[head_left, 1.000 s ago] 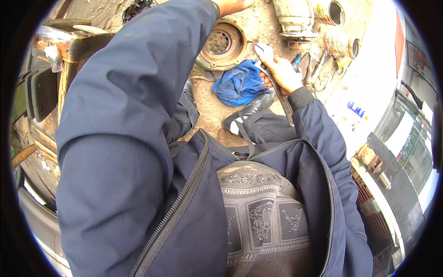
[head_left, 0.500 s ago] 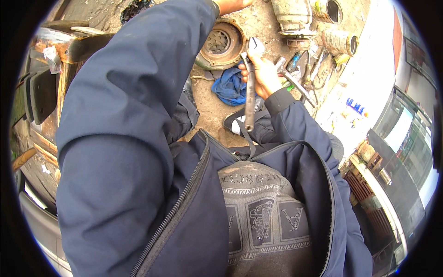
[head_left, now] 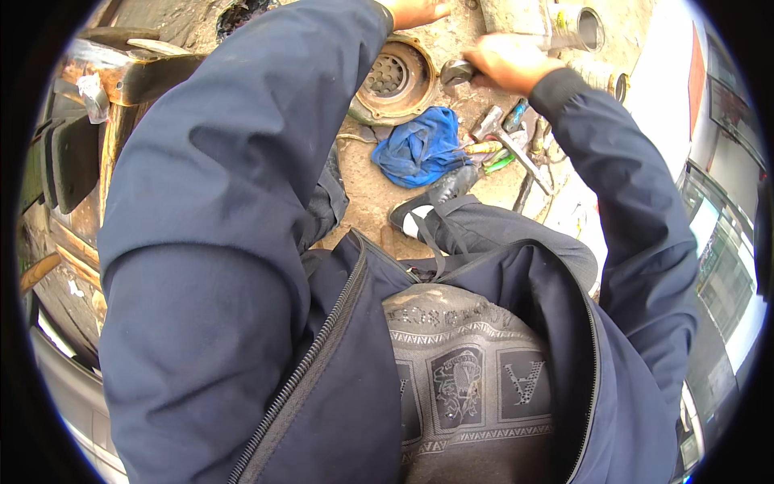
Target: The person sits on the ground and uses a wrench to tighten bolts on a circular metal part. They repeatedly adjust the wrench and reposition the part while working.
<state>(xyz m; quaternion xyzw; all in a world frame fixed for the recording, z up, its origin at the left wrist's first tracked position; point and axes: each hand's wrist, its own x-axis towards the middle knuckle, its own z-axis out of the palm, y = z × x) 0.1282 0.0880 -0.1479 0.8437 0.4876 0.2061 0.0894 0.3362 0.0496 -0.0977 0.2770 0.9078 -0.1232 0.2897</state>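
My right hand (head_left: 512, 63) is closed around an adjustable wrench (head_left: 457, 73), its jaw end sticking out to the left and its handle running right behind my fingers. The wrench is above the ground, just right of a round rusty metal housing (head_left: 422, 79) with a perforated disc in its middle. At the top edge, beyond that housing, my left hand (head_left: 413, 12) shows only in part. Its fingers are mostly cut off by the frame, so what it touches is hidden.
A crumpled blue cloth (head_left: 419, 147) lies below the housing, near my shoe (head_left: 451, 185). Right of it are a hammer (head_left: 524, 157), a blue-handled tool (head_left: 514, 115) and other hand tools. Metal cylinders (head_left: 591, 29) lie at the top right. Wooden furniture (head_left: 121, 77) stands at left.
My right hand has moved up and to the right with the wrench, whose handle has swung from pointing toward me to pointing right. My left hand has shifted slightly right.
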